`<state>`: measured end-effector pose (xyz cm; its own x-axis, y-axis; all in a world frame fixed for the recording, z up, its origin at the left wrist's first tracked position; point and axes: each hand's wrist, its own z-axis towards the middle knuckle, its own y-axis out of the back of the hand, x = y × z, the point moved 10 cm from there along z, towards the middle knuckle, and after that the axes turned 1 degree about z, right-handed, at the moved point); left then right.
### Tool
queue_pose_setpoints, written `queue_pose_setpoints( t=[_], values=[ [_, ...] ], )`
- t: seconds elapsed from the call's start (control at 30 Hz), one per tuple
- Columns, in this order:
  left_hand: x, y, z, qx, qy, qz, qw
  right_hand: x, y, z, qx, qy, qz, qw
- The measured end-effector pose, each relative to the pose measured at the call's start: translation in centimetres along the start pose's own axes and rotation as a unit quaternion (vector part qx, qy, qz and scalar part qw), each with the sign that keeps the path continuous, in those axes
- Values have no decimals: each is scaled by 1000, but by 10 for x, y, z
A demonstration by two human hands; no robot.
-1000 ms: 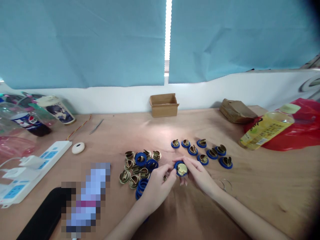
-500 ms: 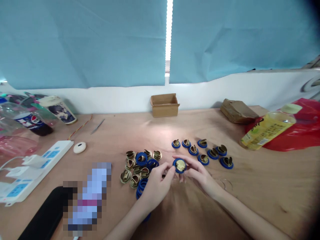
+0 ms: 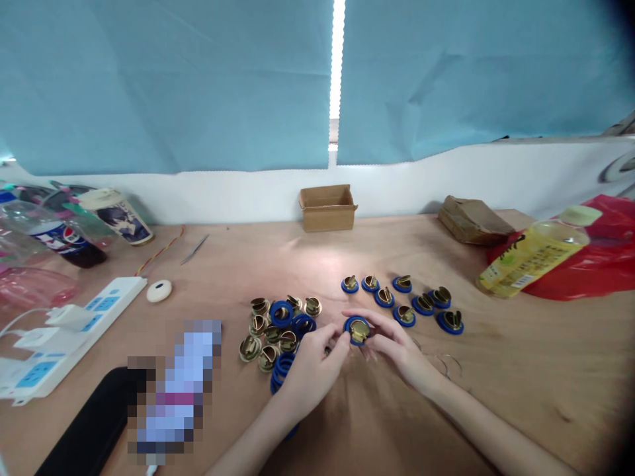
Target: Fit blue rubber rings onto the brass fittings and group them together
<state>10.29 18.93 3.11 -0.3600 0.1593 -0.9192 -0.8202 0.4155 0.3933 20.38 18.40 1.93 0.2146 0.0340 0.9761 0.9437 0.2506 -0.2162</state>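
Between my two hands is a round brass-coloured metal piece with a blue ring around it [image 3: 358, 330], its metal face turned up. My left hand [image 3: 320, 363] grips its left edge with thumb and fingers. On the opposite edge, my right hand [image 3: 394, 347] closes its fingers and thumb. Left of my hands lies a pile of bare brass-coloured pieces with raised clips [image 3: 268, 357]. Loose blue rings [image 3: 282, 314] lie among and in front of them. Beyond my right hand, several ringed pieces [image 3: 404, 315] rest with their clips standing up.
A small open cardboard box [image 3: 328, 218] stands by the wall. At right are a yellow-labelled bottle [image 3: 533, 258], a red bag [image 3: 605, 258] and a brown packet [image 3: 473, 221]. A power strip [image 3: 74, 337], a black case [image 3: 92, 423], a cola bottle [image 3: 67, 244] and tweezers [image 3: 195, 249] lie left.
Both hands still hold the ringed metal piece in about the same spot. Its metal face has tilted slightly and looks less bright. The things on the table have stayed put.
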Motion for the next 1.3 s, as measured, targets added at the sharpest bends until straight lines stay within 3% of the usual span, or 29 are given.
queue_pose_setpoints(
  t=[0.87,1.3],
  values=[
    [5,-1,1,2,-4,30,1000,11,-4,-2,2,39,-33,999],
    [9,0,3,-3,12,24,1000,5,-7,-1,13,8,0,1000]
  ],
)
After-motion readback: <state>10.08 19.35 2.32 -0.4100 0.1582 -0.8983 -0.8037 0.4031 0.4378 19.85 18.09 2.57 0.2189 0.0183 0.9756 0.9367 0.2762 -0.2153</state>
